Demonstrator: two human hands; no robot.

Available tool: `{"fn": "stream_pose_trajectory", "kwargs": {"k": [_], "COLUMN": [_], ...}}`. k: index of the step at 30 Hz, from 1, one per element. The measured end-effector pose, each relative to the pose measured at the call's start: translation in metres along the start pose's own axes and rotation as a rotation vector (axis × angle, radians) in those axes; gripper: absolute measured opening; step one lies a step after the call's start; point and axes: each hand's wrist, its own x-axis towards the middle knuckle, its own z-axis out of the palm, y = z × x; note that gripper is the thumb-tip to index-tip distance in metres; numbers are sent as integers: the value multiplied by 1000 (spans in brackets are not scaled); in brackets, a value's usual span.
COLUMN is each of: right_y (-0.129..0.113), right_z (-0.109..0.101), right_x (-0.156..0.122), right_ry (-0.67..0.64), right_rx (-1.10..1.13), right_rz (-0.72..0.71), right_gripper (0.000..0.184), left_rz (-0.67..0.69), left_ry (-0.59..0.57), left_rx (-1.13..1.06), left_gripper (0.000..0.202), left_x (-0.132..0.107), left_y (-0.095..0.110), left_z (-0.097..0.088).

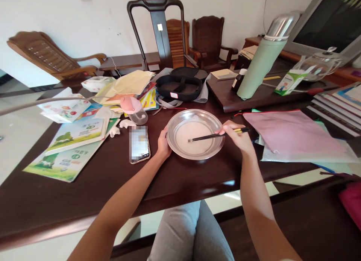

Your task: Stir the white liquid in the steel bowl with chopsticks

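Observation:
A round metal plate (172,140) sits on the dark wooden table (180,178) in front of me, with a white layer (194,135) spread over its bottom. My left hand (163,143) grips the plate's left rim. My right hand (238,137) is closed around a pair of black chopsticks (214,135). Their tips rest in the white layer near the plate's middle.
A phone (139,144) lies just left of the plate, with a pink-lidded cup (134,110) and books (76,133) beyond. A pink zip folder (293,135) lies on the right. A green thermos (262,61), black case (180,87) and chairs (208,39) stand behind.

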Motion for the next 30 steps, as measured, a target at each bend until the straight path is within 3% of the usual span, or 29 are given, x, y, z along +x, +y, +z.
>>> {"fn": "stream_pose_trajectory", "kwargs": {"k": [3, 7, 9, 15, 20, 22, 27, 30], "right_y": [0, 5, 5, 0, 5, 5, -1, 1], "right_z": [4, -3, -5, 5, -1, -5, 2, 6], "right_x": [2, 1, 0, 0, 1, 0, -1, 1], "right_ry": [-19, 193, 219, -61, 187, 222, -21, -9], "right_rx": [-54, -21, 32, -4, -65, -25, -1, -45], "right_rz": [-12, 7, -2, 11, 4, 8, 23, -7], "right_gripper": [60, 63, 65, 59, 65, 68, 63, 61], "left_rz": [4, -5, -5, 8, 5, 1, 2, 3], "left_ry": [-8, -15, -21, -12, -13, -16, -10, -18], "left_rx": [2, -3, 1, 6, 5, 3, 0, 4], "left_gripper": [25, 27, 28, 29, 28, 28, 28, 29], "left_x": [0, -1, -1, -1, -1, -2, -1, -1], "left_y": [1, 2, 2, 1, 2, 2, 1, 1], "left_z": [0, 0, 0, 1, 2, 2, 0, 0]}}
